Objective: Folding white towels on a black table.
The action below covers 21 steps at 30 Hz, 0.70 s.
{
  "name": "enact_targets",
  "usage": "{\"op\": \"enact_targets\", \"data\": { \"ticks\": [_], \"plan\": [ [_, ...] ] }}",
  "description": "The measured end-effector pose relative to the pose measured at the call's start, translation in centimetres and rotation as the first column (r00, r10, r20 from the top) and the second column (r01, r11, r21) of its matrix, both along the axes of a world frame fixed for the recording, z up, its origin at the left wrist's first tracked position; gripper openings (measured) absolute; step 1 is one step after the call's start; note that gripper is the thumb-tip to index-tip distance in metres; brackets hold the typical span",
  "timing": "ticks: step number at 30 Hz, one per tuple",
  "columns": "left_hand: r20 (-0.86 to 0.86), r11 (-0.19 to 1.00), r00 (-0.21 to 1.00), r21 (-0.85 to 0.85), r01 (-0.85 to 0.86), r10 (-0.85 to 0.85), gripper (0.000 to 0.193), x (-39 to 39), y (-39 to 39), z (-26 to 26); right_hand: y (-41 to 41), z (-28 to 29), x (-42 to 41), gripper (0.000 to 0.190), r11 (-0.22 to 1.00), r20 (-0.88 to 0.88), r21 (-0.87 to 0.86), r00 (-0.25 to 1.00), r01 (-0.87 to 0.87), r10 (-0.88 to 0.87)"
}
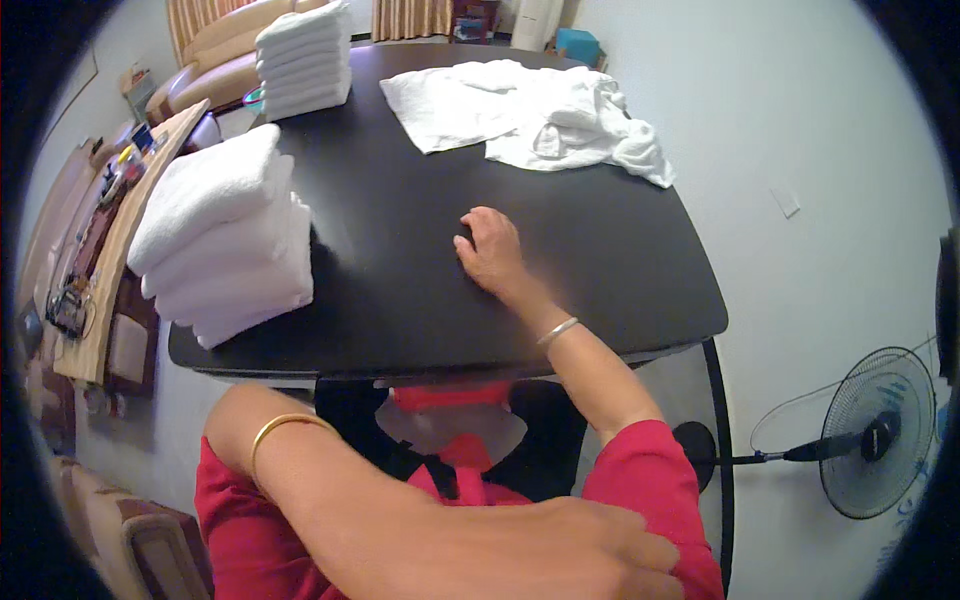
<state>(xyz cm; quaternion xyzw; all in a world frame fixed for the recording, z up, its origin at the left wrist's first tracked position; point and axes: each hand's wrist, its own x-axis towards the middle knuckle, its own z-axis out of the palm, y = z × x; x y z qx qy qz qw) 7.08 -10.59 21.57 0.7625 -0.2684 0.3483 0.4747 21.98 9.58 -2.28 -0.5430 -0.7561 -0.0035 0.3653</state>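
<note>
My right hand (493,246), with a silver bangle at its wrist, rests on the black tabletop (405,300). Its fingers are loosely curled, the thumb stands apart from them, and nothing is held. Close below the camera, my left hand (592,536) crosses in front of my body; its fingers bend down and their tips are hidden. A stack of folded white towels (225,232) stands at the table's near left corner. Farther back at the left is a taller stack of folded white towels (304,64). Rumpled white towels (555,112) lie loosely across the far right part.
A standing fan (877,435) is to the right by the white wall (810,135). At the left, a long wooden table (142,217) holds assorted items. Sofas (232,45) stand beyond it, and an upholstered seat (135,525) is at the lower left.
</note>
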Motion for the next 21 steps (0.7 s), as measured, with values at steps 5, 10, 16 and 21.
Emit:
{"op": "enact_targets", "data": {
  "ticks": [5, 10, 16, 21],
  "plan": [
    [-0.026, 0.996, 0.999, 0.089, -0.019, 0.021, 0.032, -1.8, 2.9, -1.6, 0.0, -0.3, 0.3, 0.03, 1.0, -0.028, 0.021, 0.999, 0.018, -0.018],
    [-0.309, 0.798, 0.741, 0.128, -0.588, 0.596, 0.014, 0.2, 12.1, -8.8, 1.1, 0.6, 1.3, 0.03, 0.996, -0.156, -0.035, 0.985, -0.086, 0.08],
    [-0.743, 0.566, 0.51, -0.217, -0.795, 0.432, 0.018, -1.5, 20.3, -17.5, 9.4, 1.7, 9.0, 0.038, 0.948, -0.266, 0.183, 0.941, 0.261, -0.208],
    [-0.817, 0.595, 0.523, -0.3, -0.746, 0.243, 0.021, -2.5, 22.5, -20.6, 21.6, 0.9, 21.7, 0.065, 0.909, -0.243, 0.127, 0.901, 0.398, -0.36]
  ]
}}
